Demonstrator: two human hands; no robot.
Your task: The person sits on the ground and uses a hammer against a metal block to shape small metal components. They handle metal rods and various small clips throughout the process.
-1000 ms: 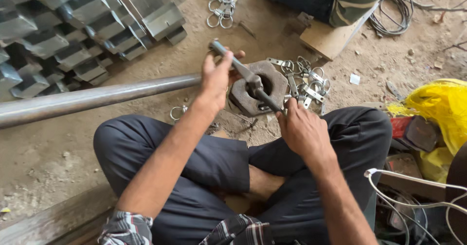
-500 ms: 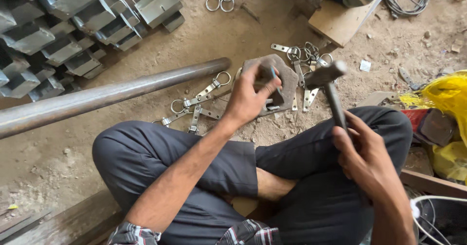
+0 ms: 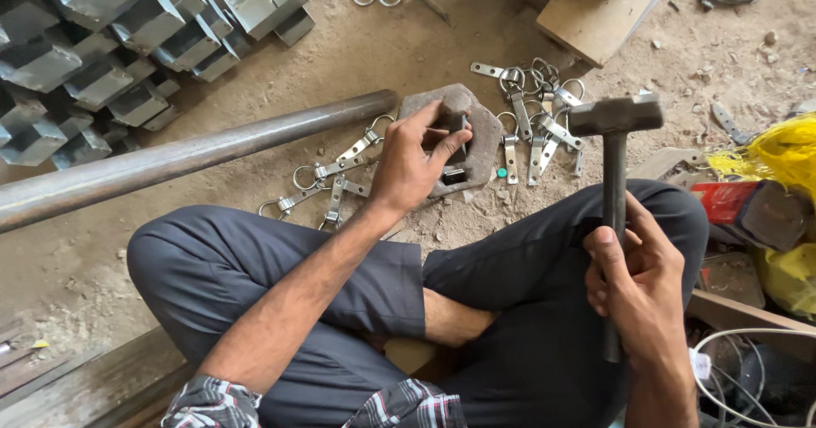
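Hammers in my right grip: one (image 3: 614,118)
Steel pipes: one (image 3: 187,156)
Stone blocks under my left grip: one (image 3: 484,135)
Wooden boards: one (image 3: 595,11)

We are sitting cross-legged on the dirt floor, our left hand (image 3: 414,160) pressing a small metal piece (image 3: 456,146) onto the steel block (image 3: 480,135). Our right hand (image 3: 636,268) is gripping the hammer (image 3: 614,152) by its handle, head raised upright (above our knee). Ring-ended metal straps (image 3: 537,109) are lying beside the block, near a long steel pipe (image 3: 183,158).
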